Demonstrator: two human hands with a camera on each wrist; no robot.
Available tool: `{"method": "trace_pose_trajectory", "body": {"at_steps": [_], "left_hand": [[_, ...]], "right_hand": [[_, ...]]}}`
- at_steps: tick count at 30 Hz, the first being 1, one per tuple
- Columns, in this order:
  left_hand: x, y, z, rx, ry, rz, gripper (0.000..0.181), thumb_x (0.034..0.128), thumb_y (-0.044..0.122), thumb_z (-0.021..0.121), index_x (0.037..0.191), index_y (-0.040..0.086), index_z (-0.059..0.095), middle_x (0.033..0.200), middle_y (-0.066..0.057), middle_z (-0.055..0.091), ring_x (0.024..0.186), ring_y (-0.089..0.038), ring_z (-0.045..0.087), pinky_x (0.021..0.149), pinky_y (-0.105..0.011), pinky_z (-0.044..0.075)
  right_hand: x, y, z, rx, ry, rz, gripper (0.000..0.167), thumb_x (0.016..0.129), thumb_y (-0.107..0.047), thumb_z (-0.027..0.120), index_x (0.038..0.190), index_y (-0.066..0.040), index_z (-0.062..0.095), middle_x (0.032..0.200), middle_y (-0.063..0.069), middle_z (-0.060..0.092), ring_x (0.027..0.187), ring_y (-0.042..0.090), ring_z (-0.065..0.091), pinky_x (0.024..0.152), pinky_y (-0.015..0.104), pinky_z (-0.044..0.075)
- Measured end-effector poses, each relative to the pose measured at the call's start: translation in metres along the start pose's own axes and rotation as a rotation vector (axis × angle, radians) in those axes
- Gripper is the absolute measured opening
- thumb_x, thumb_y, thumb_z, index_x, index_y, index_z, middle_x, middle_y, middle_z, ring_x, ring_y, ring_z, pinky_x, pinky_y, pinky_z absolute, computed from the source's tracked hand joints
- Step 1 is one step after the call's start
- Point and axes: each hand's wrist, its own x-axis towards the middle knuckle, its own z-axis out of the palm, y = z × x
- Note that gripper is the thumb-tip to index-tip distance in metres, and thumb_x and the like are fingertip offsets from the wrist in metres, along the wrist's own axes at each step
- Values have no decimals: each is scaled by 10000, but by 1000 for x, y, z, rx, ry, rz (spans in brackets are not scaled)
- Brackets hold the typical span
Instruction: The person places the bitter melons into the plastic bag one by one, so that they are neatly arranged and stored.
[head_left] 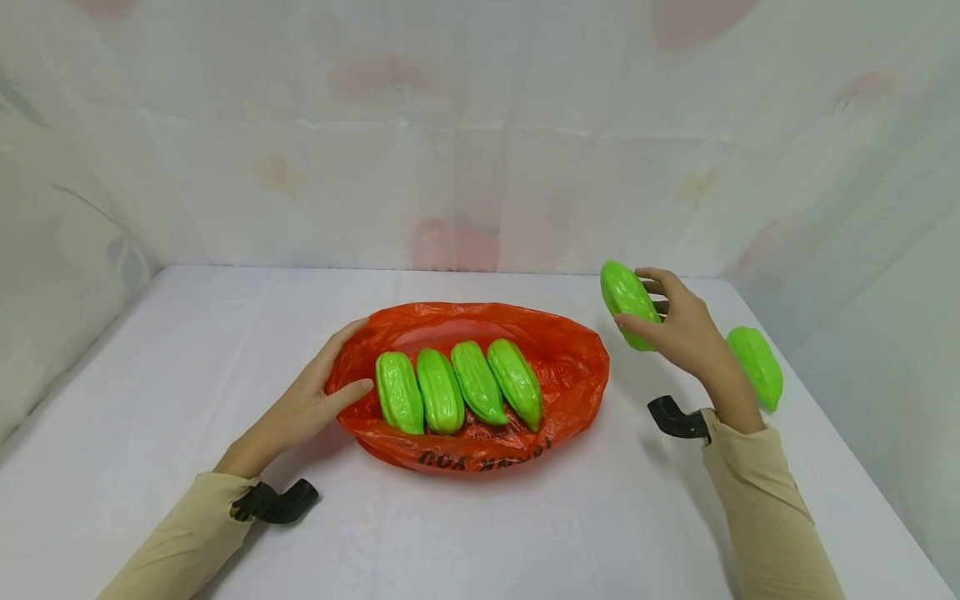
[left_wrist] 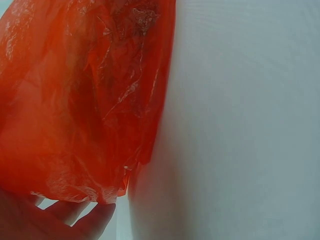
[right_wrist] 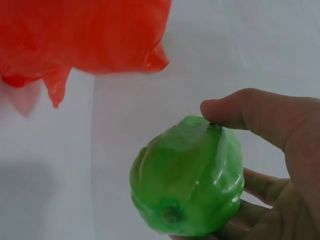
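On the white table an orange-red plastic bag (head_left: 577, 375) lies with its mouth spread wide, dark lettering along its near side. Several glossy green, ridged, elongated fruits (head_left: 441, 392) lie side by side in it. My left hand (head_left: 307, 404) holds the bag's left edge, thumb over the rim and fingers on the outer side; the left wrist view shows those fingers (left_wrist: 95, 220) against the plastic. Right of the bag, my right hand (head_left: 686, 329) grips another green ridged fruit (right_wrist: 187, 180) between thumb and fingers, above the table and apart from the bag.
One more green ridged fruit (head_left: 756, 367) lies near the table's right edge, beyond my right wrist. A pale patterned cloth (head_left: 360, 183) hangs behind the table and along its sides. Each wrist carries a black camera mount (head_left: 678, 418).
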Motion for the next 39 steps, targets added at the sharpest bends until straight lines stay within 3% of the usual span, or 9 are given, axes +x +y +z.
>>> {"method": "trace_pose_trajectory", "body": {"at_steps": [23,33,39], "left_hand": [[1,0,-1,3,2,5,741,971,132,597,1579,273,199,1622,-78,262,1472,-378,268,1121,-695,278],[1,0,-1,8,6,8,744,967,130,600,1579,262,199,1621,-87,259,1472,-383,260,1120,-703,268],[0,0,-1,7,6,2,743,969,138,600,1579,272,198,1622,-79,258,1472,-379,265,1121,-697,275]], "right_hand": [[-19,-39,13,42,-34,-118,723,928,-308,696,1511,-104,321,1484,194,458,1263,450,546,910,543,558],[-23,-49,29,71,-78,-191,658,936,-223,685,1485,-93,349,1472,168,468,1240,428,574,913,516,564],[-22,-51,39,80,-110,-189,670,935,-216,685,1490,-88,333,1487,150,451,1241,410,572,931,507,559]]}}
